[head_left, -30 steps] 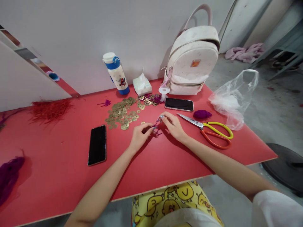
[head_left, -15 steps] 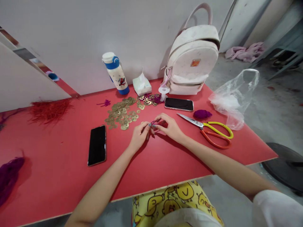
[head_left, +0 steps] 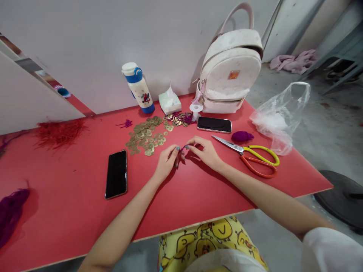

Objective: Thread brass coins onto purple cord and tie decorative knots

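Over the middle of the red table (head_left: 176, 211), a short piece of purple yarn (head_left: 183, 147) runs between my two hands. My left hand (head_left: 168, 160) pinches one end of it between thumb and forefinger. The other end is pinched by the fingertips of my right hand (head_left: 204, 152). Whether a coin hangs on the yarn is hidden by the fingers. Just beyond my left hand spreads a pile of brass-coloured coins with holes (head_left: 146, 134). Near it lie more coins tied with purple yarn (head_left: 185, 119).
Scissors (head_left: 244, 151) and a purple yarn ball (head_left: 242, 136) lie right, beside a plastic bag (head_left: 279, 121). Phones (head_left: 116, 174) lie left and behind. Along the back stand a bottle (head_left: 138, 88), tissues (head_left: 170, 103), a white spool (head_left: 196, 110) and a backpack (head_left: 231, 71). Red strands (head_left: 59, 133) lie left.
The loop of purple yarn between my hands has drawn into a short, straight strand. My right hand has moved slightly right, away from my left.
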`<action>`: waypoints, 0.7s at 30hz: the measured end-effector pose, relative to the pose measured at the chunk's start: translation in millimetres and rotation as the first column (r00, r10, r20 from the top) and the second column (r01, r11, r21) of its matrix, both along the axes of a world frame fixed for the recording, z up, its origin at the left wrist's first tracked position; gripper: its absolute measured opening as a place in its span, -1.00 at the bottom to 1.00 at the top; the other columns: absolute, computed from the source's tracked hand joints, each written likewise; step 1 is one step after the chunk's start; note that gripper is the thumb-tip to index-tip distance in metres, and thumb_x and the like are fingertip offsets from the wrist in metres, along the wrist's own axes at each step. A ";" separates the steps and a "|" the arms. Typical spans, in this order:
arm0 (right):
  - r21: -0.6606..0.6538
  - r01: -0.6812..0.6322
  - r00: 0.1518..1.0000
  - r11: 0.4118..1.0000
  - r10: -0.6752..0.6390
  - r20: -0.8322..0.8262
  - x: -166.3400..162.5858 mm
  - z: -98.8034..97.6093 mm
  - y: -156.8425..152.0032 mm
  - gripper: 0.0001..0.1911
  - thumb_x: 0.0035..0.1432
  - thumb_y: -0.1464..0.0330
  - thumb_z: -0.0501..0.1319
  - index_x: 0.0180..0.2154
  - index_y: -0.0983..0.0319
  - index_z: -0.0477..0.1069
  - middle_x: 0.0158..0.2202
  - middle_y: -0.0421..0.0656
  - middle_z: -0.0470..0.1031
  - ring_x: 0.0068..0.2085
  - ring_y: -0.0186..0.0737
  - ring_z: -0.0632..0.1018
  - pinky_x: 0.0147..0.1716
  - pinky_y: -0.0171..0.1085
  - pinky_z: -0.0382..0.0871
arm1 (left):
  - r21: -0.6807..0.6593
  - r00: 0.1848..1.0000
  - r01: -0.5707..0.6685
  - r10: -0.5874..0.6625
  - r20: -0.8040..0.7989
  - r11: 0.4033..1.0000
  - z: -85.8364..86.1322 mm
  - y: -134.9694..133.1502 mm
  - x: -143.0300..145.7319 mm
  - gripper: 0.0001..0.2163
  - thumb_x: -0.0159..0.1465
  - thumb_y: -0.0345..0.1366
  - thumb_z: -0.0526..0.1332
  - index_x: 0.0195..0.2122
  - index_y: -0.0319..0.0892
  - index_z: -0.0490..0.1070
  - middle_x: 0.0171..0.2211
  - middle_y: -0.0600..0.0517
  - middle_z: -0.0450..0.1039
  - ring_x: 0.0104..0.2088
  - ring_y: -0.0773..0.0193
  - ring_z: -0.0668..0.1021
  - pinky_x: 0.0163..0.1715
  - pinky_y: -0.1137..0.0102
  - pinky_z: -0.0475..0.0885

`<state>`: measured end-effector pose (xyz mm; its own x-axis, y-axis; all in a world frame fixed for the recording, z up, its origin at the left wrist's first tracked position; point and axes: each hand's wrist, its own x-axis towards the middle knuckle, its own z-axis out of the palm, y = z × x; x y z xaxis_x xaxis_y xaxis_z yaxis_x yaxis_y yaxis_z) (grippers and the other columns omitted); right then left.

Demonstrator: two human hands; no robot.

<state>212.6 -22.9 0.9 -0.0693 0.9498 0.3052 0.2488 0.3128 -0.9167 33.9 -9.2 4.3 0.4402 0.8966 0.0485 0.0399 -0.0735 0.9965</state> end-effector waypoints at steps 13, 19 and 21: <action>0.181 0.107 0.994 0.978 -0.112 0.016 3.9 -2.6 2.9 -0.73 0.16 0.54 0.04 -0.33 0.18 0.49 -0.14 -0.09 0.47 -0.03 -0.13 0.46 -0.01 -0.10 0.32 | -0.051 0.996 -0.090 0.091 0.005 0.995 -10.9 4.6 -0.8 -0.76 0.21 -0.19 0.27 -0.20 -0.24 0.53 -0.51 -0.01 0.55 -0.74 0.48 0.32 -0.75 0.54 0.26; 0.131 0.021 0.997 0.991 -0.032 0.077 1.6 -0.9 -0.8 -0.80 0.31 0.40 0.01 -0.26 0.19 0.40 -0.25 -0.11 0.46 -0.14 -0.14 0.46 -0.05 -0.12 0.30 | -0.041 0.994 -0.110 0.110 -0.009 0.993 -8.4 5.2 -2.1 -0.74 0.23 -0.14 0.25 -0.20 -0.22 0.53 -0.68 0.12 0.37 -0.75 0.46 0.30 -0.77 0.56 0.21; 0.107 0.018 0.995 0.994 -0.029 0.099 0.5 -1.8 -1.8 -0.80 0.34 0.35 0.01 -0.28 0.19 0.37 -0.28 -0.12 0.44 -0.18 -0.15 0.45 -0.08 -0.14 0.30 | -0.028 0.993 -0.114 0.114 -0.009 0.993 -7.1 5.6 -2.1 -0.75 0.21 -0.12 0.26 -0.25 -0.22 0.53 -0.72 0.14 0.32 -0.75 0.45 0.31 -0.75 0.55 0.23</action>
<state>213.0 -24.7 -0.9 -0.0826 0.9142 0.3967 0.3458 0.3996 -0.8490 31.7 -3.6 -2.8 0.3351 0.9420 0.0198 0.0537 -0.0400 0.9978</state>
